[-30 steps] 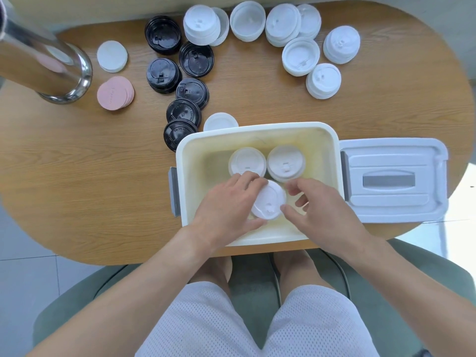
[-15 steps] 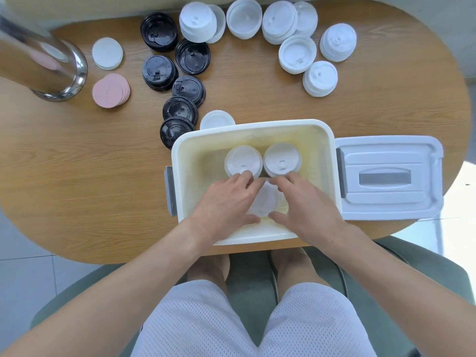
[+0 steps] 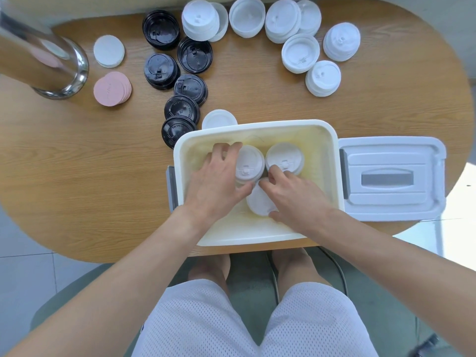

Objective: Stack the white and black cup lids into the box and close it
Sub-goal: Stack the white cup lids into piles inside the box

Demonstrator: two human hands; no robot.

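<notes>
The right hand point(image 3: 296, 195) covers part of the near lid point(image 3: 258, 203), the box point(image 3: 257, 234) hides part of one black lid point(image 3: 173, 130), and the steel cylinder point(image 3: 38, 55) runs off frame.

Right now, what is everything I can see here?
box: one, cream, near table edge, open
white lid stacks in box: three
box cover: one, pale grey, on the table right of box
black lids: six piles, far left of box
white lids on table: several stacks, far right; one behind box
pink discs: one stack, left
white disc: one, left
metal cylinder: one, far left
table: one, wooden
left hand: grips left stack
right hand: on near stack
</notes>
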